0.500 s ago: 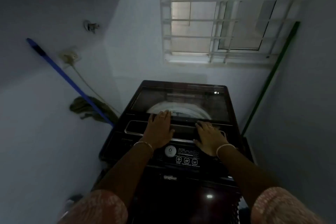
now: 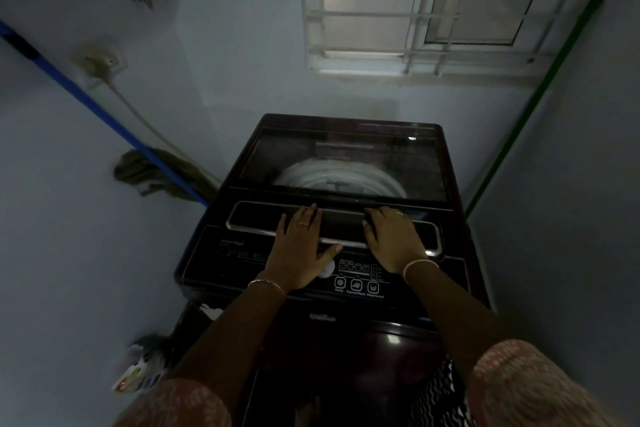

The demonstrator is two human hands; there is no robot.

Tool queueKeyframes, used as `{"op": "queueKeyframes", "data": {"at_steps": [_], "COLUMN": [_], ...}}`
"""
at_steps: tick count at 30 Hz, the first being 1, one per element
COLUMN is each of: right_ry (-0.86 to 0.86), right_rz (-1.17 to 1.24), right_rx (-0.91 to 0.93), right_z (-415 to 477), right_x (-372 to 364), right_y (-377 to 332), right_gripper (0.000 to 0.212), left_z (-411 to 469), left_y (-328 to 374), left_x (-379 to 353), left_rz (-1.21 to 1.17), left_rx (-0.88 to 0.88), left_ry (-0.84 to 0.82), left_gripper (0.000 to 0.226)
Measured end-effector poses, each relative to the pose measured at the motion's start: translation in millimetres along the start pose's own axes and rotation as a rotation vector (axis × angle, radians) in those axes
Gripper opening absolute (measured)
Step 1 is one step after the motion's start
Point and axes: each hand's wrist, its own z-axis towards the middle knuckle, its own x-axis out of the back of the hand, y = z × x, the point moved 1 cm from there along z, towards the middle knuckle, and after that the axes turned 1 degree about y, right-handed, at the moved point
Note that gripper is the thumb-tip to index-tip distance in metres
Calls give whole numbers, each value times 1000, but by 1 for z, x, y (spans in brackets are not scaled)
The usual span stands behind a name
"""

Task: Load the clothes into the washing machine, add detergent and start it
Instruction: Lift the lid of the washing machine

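Note:
A dark maroon top-loading washing machine [image 2: 346,336] stands in front of me against the wall. Its glass lid [image 2: 346,156] lies closed, and the pale drum rim shows through it. My left hand [image 2: 301,246] and my right hand [image 2: 391,239] both lie on the lid handle [image 2: 256,215] at the lid's front edge. The fingers of each curl over its far side, and the left thumb sits at its near edge. The control panel [image 2: 356,284] lies just below my hands. No detergent is identifiable.
A blue mop pole [image 2: 104,114] with an olive mop head [image 2: 156,173] leans against the left wall under a socket [image 2: 100,62]. A green pole [image 2: 540,90] leans at the right. A barred window [image 2: 415,10] is above. A coloured packet [image 2: 138,378] lies low left; black-and-white patterned cloth [image 2: 440,392] low right.
Both hands stay on the lid handle, slid slightly toward me. The lid remains closed. The view has shifted a little.

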Motion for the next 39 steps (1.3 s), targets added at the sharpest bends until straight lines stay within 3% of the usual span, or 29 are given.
{"op": "queueKeyframes", "data": {"at_steps": [4,9,13,16,23,26,31,33,37,39], "right_ry": [-76,-119,-100,-136,-247,-105,414,575,732,743], "right_rz": [-50,-54,-20,45,4,64,18,-22,-135,-197], "right_rx": [-71,-120,-193,-246,-215,-188,-15,90,116,81], "right_z": [15,31,48,63,88,97,112,121,143,154], "right_x": [2,11,36,56,99,118,156,164,167,164], "right_y": [-5,-9,-15,-16,-17,-21,-43,-50,-44,-37], "right_gripper": [41,47,49,47,50,41,33,29,21,41], "left_z": [-2,-4,-2,9,43,61,100,122,171,194], "left_y": [-4,-9,-7,-6,-12,-11,-5,-1,4,3], "left_x": [-3,3,18,31,68,83,126,149,185,197], "left_rz": [-33,-90,21,100,235,227,88,18,-15,-24], "left_rx": [-15,-49,-183,-184,-254,-183,-168,-120,-45,-10], "left_ry": [40,153,309,407,572,624,822,855,872,884], "left_gripper": [88,75,55,43,54,57,24,27,18,18]}}
